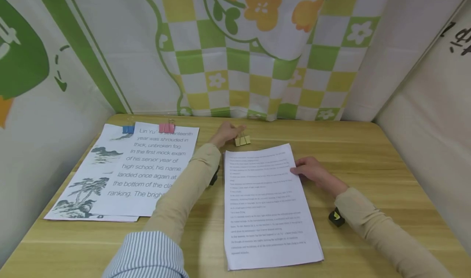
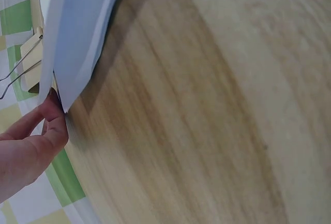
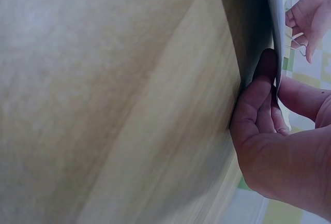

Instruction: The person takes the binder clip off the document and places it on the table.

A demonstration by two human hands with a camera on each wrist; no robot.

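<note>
- A stack of white paper sheets printed with small dark text (image 1: 263, 212) lies on the pale wood-grain surface (image 1: 371, 167), between the two forearms.
- The right hand (image 1: 316, 173) grips the stack's right edge near the top; in the right wrist view its thumb and bent fingers (image 3: 251, 102) are clamped on that edge, from opposite sides.
- The left hand (image 1: 225, 134) is at the stack's top left corner, fingers bent; whether they are clamped on anything, I cannot tell.
- A yellow binder clip with wire handles (image 1: 243, 140) sits just beyond the stack's top edge, right beside the left hand; contact with the handles is unclear.
- To the left lie a white sheet with ink-painted trees (image 1: 82, 188), bearing a blue binder clip (image 1: 128, 129), and, overlapping it, a white sheet with large grey print (image 1: 147, 167), bearing a pink binder clip (image 1: 167, 128).
- Behind hangs a green, yellow and white checked cloth (image 1: 239, 61).
</note>
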